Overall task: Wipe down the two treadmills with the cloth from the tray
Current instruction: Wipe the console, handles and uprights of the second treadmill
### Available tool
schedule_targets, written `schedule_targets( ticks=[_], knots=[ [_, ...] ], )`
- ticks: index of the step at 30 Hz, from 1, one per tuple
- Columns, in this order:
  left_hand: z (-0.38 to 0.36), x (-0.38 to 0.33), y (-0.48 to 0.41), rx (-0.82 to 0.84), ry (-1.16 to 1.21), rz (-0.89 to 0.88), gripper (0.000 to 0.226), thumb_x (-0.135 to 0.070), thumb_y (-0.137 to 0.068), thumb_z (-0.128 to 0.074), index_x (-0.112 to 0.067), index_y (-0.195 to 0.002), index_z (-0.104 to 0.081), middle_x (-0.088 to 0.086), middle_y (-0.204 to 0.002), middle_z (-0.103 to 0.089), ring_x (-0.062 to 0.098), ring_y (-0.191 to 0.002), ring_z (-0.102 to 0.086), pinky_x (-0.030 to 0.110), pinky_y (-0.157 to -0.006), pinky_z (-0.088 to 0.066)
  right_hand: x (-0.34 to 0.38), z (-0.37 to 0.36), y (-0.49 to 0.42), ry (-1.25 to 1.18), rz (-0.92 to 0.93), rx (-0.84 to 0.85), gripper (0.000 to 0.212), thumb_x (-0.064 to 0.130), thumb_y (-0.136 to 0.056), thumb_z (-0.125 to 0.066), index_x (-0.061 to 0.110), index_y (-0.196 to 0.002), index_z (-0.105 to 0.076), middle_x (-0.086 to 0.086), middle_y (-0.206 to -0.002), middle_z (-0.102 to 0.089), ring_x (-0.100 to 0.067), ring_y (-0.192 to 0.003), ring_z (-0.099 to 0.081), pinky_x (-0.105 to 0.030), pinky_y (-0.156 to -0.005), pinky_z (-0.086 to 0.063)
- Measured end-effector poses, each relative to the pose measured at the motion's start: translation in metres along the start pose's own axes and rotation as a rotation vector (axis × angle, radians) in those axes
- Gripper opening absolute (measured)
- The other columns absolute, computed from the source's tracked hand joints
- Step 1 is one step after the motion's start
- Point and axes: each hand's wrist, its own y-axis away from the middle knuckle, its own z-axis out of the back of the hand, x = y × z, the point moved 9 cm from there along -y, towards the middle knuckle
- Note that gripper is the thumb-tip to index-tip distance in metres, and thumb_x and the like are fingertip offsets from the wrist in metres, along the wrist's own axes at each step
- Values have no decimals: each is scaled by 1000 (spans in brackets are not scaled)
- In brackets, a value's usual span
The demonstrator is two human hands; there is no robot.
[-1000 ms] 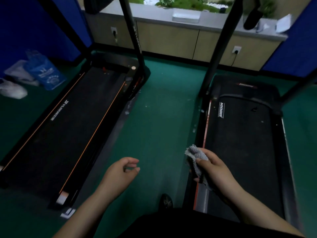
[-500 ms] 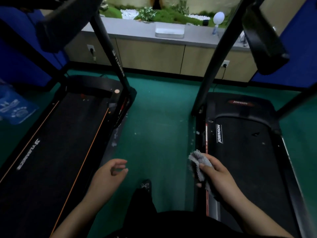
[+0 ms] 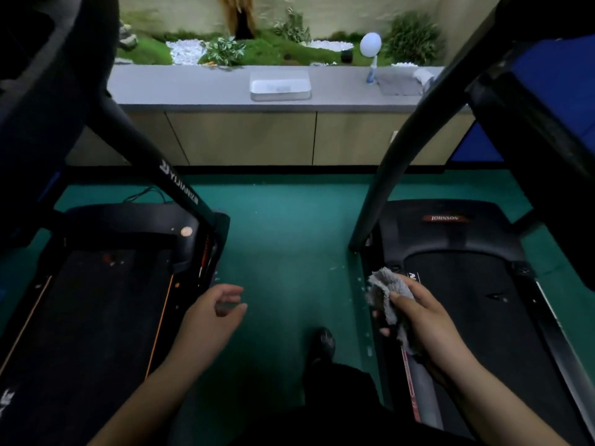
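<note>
The right hand (image 3: 428, 320) holds a grey cloth (image 3: 381, 284); its fingers and thumb are curled round the cloth, and a bunch of cloth sticks out past the thumb. The hand and cloth are over the left edge of the right treadmill (image 3: 467, 284), near its front end; I cannot tell if the cloth touches the treadmill.

The left hand (image 3: 209, 317) is well to the left of the right treadmill, over the green floor (image 3: 283, 246); its fingers are bent a little and loose, and it holds nothing.

The left treadmill (image 3: 96, 317) lies further left of the right treadmill, with the strip of green floor between them; a dark shoe (image 3: 323, 344) stands on that floor just left of the right treadmill.

A white tray (image 3: 280, 86) sits on a grey counter (image 3: 193, 88), far beyond the front of the right treadmill and a bit to its left.
</note>
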Motion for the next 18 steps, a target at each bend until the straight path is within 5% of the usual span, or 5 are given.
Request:
schedule_targets(
  ticks=[5,10,18],
  knots=[
    [-18,-12,-101,38,-35,40,24,-4,-81,-70,-22,-95,-62,0,-92,-68,7,-79,-61,5,-65,-44,26,-6,-99,12,-7,-90,29,7,-95,-52,23,-114,-66,-8,-98,-73,-30,-87,-69,-44,-74,-53],
    [-16,-49,-205,55,-68,61,21,-6,-81,-70,-22,-94,-65,-1,-92,-69,8,-84,-63,21,-78,-47,92,-37,-204,35,16,-86,28,10,-94,-53,30,-108,-66,-14,-95,-72,-31,-75,-65,-41,-64,-54],
    [21,-100,-353,-48,24,46,24,-7,-84,-68,-20,-103,-63,-3,-92,-68,14,-84,-63,7,-63,-44,169,-100,-334,103,11,-29,29,5,-93,-54,23,-113,-64,-9,-96,-72,-28,-79,-69,-41,-64,-55]
  ],
)
